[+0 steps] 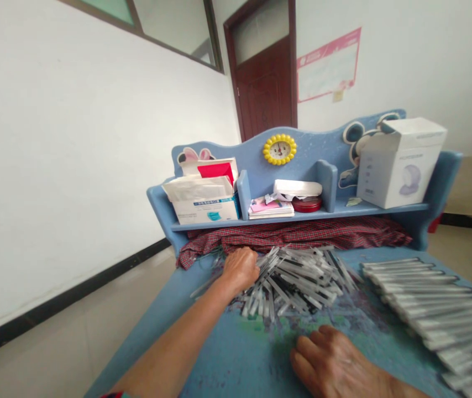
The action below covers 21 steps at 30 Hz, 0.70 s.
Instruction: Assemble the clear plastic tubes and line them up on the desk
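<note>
A loose heap of slim, clear plastic pens or pen parts, some with black pieces, lies at the middle of the table. My left hand is at the heap's left edge with its fingers curled in; whatever it grips is hidden. Closer to me, my right hand rests closed on the blue table, apart from the heap, and its curled fingers hide anything inside. To its right, several similar pens lie side by side in a stacked row, blurred towards the near end.
Behind the heap, a red checked cloth lies bunched under a blue shelf. The shelf bears a mask box, papers, a round red tin and a white carton. A yellow clock is on its backboard.
</note>
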Each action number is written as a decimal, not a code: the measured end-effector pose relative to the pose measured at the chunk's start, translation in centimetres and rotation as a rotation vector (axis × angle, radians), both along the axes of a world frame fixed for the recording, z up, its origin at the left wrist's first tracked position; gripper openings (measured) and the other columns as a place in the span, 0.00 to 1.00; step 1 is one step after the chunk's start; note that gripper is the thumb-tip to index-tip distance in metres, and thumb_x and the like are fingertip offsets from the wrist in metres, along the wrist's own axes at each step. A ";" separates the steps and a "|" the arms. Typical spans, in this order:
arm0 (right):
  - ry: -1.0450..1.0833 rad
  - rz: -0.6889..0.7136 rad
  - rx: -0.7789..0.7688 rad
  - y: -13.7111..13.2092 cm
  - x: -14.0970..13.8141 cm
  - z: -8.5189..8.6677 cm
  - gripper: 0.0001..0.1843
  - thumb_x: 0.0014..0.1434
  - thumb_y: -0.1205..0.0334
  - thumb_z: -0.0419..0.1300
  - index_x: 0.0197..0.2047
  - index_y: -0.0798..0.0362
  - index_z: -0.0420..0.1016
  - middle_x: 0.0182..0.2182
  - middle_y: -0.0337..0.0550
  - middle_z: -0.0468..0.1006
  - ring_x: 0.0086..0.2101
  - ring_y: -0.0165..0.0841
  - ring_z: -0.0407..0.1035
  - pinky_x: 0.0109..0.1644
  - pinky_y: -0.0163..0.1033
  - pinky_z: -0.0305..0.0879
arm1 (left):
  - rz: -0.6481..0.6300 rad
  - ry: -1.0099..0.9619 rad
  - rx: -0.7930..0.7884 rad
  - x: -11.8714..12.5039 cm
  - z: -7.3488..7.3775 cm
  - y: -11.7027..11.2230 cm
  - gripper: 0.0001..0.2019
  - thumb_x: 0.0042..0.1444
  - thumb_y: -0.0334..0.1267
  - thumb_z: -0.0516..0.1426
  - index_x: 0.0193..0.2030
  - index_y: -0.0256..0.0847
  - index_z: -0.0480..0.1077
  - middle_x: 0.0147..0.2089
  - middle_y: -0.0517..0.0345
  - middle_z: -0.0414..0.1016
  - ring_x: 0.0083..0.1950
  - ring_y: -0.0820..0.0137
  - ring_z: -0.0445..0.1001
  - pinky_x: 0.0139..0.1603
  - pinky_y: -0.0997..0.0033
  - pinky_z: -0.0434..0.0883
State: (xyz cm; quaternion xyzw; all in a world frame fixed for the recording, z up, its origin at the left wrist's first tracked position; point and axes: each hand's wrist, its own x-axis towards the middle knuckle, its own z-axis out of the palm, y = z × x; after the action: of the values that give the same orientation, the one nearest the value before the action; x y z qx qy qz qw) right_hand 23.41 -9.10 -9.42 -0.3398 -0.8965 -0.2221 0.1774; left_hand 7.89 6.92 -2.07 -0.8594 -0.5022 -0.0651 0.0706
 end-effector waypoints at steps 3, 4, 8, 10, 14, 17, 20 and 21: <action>0.003 -0.004 -0.006 0.0 0.0 0.0 0.09 0.62 0.64 0.47 0.29 0.51 0.55 0.22 0.35 0.65 0.19 0.31 0.58 0.22 0.38 0.42 | 0.025 -0.074 -0.043 0.0 -0.3 0.3 0.06 0.45 0.33 0.54 0.26 0.39 0.73 0.35 0.46 0.76 0.40 0.59 0.73 0.39 0.65 0.65; 0.003 -0.005 -0.010 0.0 0.0 0.1 0.09 0.62 0.64 0.46 0.29 0.51 0.54 0.22 0.35 0.65 0.19 0.31 0.58 0.22 0.38 0.42 | 0.031 -0.108 -0.056 -0.1 -0.3 0.4 0.06 0.45 0.33 0.54 0.25 0.39 0.73 0.34 0.47 0.76 0.40 0.60 0.73 0.39 0.66 0.65; 0.016 -0.002 -0.033 0.0 0.0 0.2 0.10 0.63 0.63 0.44 0.29 0.51 0.54 0.22 0.35 0.66 0.19 0.31 0.58 0.23 0.38 0.43 | 0.048 -0.295 -0.123 -0.3 -0.4 1.1 0.06 0.43 0.31 0.54 0.21 0.39 0.72 0.26 0.53 0.75 0.35 0.65 0.73 0.35 0.71 0.64; 0.025 -0.008 -0.052 -0.1 0.0 0.3 0.10 0.63 0.64 0.43 0.29 0.51 0.55 0.22 0.36 0.67 0.19 0.31 0.58 0.23 0.38 0.44 | 0.050 -0.416 -0.163 -0.5 -0.3 1.4 0.05 0.42 0.32 0.54 0.21 0.39 0.71 0.22 0.56 0.73 0.31 0.67 0.72 0.32 0.73 0.64; 0.018 -0.026 -0.100 -0.3 0.0 0.5 0.07 0.61 0.65 0.46 0.30 0.51 0.56 0.23 0.36 0.68 0.20 0.32 0.59 0.23 0.38 0.44 | 0.042 -0.691 -0.228 -1.2 0.5 1.2 0.08 0.47 0.38 0.53 0.27 0.37 0.71 0.24 0.56 0.73 0.29 0.68 0.72 0.29 0.73 0.66; 0.007 -0.023 -0.112 -0.4 0.0 0.7 0.06 0.59 0.66 0.49 0.30 0.51 0.56 0.23 0.36 0.68 0.20 0.32 0.59 0.24 0.38 0.45 | 0.027 -0.909 -0.278 -2.1 1.3 -0.1 0.12 0.52 0.42 0.50 0.35 0.36 0.68 0.33 0.52 0.76 0.33 0.68 0.75 0.31 0.73 0.69; 0.001 -0.027 -0.130 -0.6 0.1 0.9 0.05 0.58 0.67 0.50 0.30 0.51 0.57 0.24 0.36 0.68 0.21 0.32 0.59 0.24 0.38 0.45 | -0.001 -1.330 -0.465 -3.2 1.7 -1.9 0.12 0.51 0.43 0.54 0.36 0.36 0.65 0.36 0.50 0.76 0.34 0.68 0.75 0.32 0.69 0.71; -0.001 -0.032 -0.143 -0.6 0.1 1.0 0.05 0.57 0.67 0.51 0.30 0.51 0.57 0.24 0.37 0.68 0.21 0.32 0.59 0.25 0.38 0.46 | 0.001 -1.449 -0.532 -3.6 1.6 -2.5 0.11 0.50 0.42 0.55 0.35 0.36 0.65 0.34 0.51 0.76 0.32 0.68 0.75 0.31 0.69 0.71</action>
State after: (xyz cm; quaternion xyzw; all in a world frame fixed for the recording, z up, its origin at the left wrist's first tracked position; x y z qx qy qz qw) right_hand 23.52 -9.69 -8.42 -0.3659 -0.9046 -0.1604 0.1485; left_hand 4.31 4.44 -0.49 -0.5902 -0.4221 -0.4884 -0.4847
